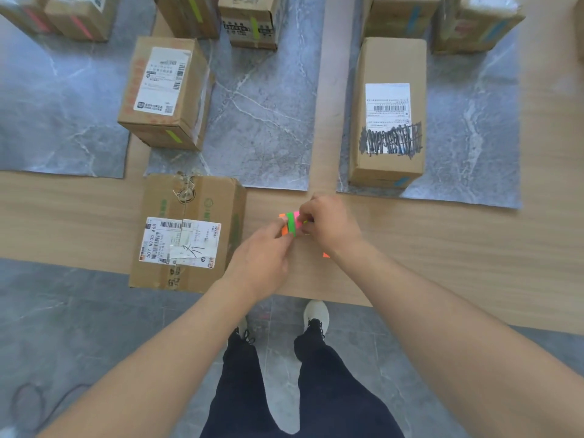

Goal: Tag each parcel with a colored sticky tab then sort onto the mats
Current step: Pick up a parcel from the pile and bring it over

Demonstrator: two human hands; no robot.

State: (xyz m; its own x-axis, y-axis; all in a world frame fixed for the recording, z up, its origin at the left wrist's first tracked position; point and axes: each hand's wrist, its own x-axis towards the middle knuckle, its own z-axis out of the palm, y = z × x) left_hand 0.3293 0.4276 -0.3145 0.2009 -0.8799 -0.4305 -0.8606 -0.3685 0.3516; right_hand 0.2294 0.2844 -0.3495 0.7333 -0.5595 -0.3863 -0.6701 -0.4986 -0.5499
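Observation:
A pad of colored sticky tabs (290, 223), with orange, green and pink strips, lies on the wooden table near its front edge. My left hand (262, 260) holds the pad's near side. My right hand (328, 221) pinches at the pad's pink end. Left of my hands sits a cardboard parcel (186, 232) with a white label, and I see no tab on it. On the middle grey mat (262, 128) stands a parcel with a green tab (164, 93). A parcel with a blue tab (390, 112) lies on the right mat (467, 137).
Several more tagged parcels line the far ends of the mats: pink tabs at the left (79, 14), green in the middle (249, 20), blue at the right (474, 23). The left mat (57, 121) shows bare surface. A small orange scrap (326, 255) lies by my right wrist.

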